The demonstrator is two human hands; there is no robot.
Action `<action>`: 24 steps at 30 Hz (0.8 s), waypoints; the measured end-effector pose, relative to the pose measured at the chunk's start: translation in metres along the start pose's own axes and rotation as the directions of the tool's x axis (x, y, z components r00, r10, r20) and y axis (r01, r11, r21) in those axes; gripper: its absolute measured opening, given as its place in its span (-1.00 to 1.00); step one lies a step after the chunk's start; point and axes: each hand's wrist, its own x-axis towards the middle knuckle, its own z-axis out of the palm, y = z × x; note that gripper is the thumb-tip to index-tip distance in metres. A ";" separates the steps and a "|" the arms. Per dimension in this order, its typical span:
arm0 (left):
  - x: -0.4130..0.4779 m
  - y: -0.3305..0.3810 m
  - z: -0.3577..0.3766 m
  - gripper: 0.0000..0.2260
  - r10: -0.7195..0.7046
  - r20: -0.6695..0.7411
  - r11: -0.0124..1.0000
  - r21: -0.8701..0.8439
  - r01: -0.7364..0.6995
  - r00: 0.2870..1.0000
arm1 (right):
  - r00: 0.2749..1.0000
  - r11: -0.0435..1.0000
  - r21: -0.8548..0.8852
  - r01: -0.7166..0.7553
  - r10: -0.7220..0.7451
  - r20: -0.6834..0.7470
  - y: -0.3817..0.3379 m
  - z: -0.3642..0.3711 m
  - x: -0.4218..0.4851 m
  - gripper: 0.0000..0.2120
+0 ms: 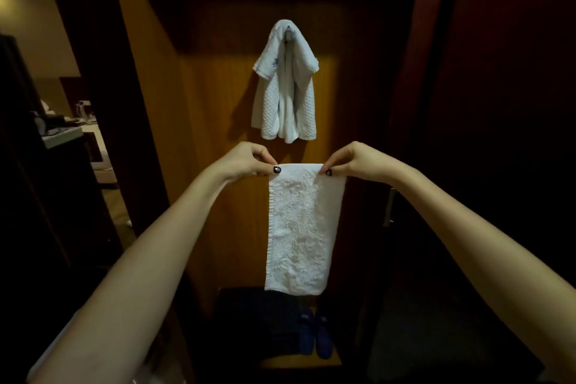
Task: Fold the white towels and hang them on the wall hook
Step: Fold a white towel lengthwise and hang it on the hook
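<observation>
Already we pinch the white towel (304, 227) by its two top corners, left hand (249, 162) and right hand (352, 160) each clamped on a corner, so the folded strip hangs straight and flat. We hold it just below the wall hook (289, 29), where another towel (285, 84) is draped over the hook, probably to line it up for hanging.

Both hands (246, 160) (353, 160) pinch a folded towel's (304, 227) top corners.
</observation>
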 end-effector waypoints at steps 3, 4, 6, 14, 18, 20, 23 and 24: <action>-0.002 0.002 0.007 -0.88 0.071 -0.079 0.997 0.003 -0.071 0.994 | 0.987 0.985 0.159 -0.060 0.036 0.155 -0.002 -0.003 -0.005 -0.81; -0.002 0.003 0.010 -0.88 0.094 -0.112 0.995 -0.021 -0.097 0.989 | 0.975 0.973 0.211 -0.088 0.041 0.217 -0.004 -0.005 -0.006 -0.76; 0.000 0.005 0.016 -0.87 0.132 -0.177 0.988 -0.051 -0.143 0.975 | 0.963 0.965 0.241 -0.099 0.032 0.268 -0.009 -0.006 -0.007 -0.71; 0.003 0.015 0.025 -0.90 0.239 -0.260 0.937 -0.191 -0.293 0.935 | 0.980 0.991 -0.011 0.131 -0.131 -0.149 -0.040 -0.003 0.001 -0.88; 0.004 0.018 0.023 -0.91 0.252 -0.229 0.901 -0.300 -0.314 0.940 | 0.963 0.985 -0.040 0.167 -0.171 -0.208 -0.051 -0.007 0.006 -0.83; 0.004 0.021 0.022 -0.86 0.267 -0.211 0.877 -0.352 -0.328 0.940 | 0.969 0.985 -0.042 0.165 -0.170 -0.181 -0.056 -0.008 0.008 -0.79; 0.004 0.028 0.020 -0.84 0.299 -0.204 0.871 -0.340 -0.354 0.932 | 0.966 0.985 -0.077 0.155 -0.167 -0.195 -0.060 -0.007 0.010 -0.76; 0.004 0.030 0.019 -0.84 0.311 -0.206 0.866 -0.340 -0.366 0.928 | 0.960 0.983 -0.091 0.158 -0.174 -0.217 -0.061 -0.007 0.011 -0.77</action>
